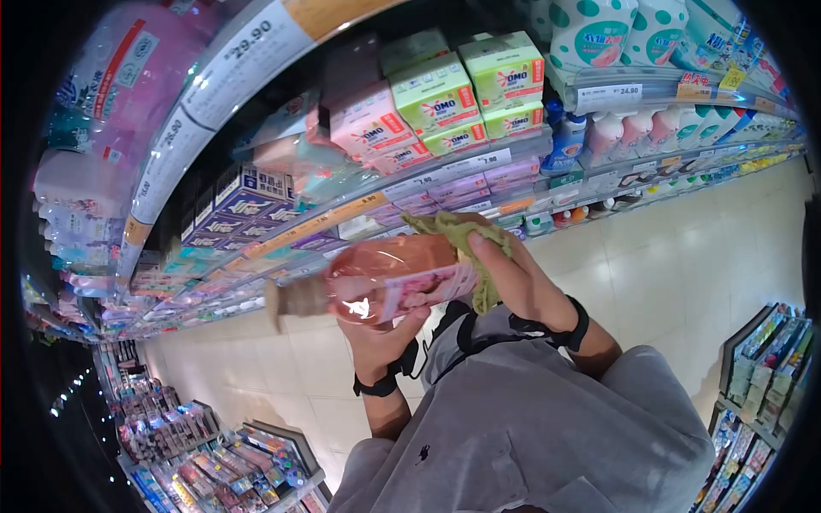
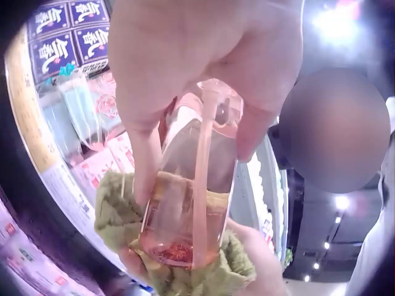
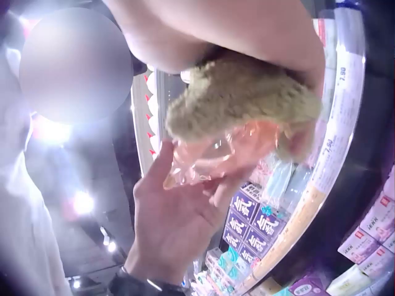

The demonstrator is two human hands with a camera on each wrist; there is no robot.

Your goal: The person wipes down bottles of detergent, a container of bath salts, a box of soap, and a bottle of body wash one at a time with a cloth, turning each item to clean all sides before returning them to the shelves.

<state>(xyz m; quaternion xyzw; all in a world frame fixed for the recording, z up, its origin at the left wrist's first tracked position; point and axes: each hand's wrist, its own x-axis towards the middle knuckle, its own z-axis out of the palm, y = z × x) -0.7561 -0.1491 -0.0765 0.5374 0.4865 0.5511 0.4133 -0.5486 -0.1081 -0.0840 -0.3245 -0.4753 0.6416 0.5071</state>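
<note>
A clear bottle of pink liquid lies tilted on its side between the two hands, its blurred neck and top pointing left. A thin dip tube runs down inside it in the left wrist view. My left hand grips the bottle from below, toward its neck end. Around the bottle's base, my right hand holds a green fuzzy cloth against it. In the right wrist view the cloth covers the base, and the left hand curls about the bottle's other end.
Store shelves curve round the front, with price strips along their edges. OMO boxes, purple-blue boxes and bottles stand on them. A display rack is at lower left, another rack at right. Pale floor tiles lie below.
</note>
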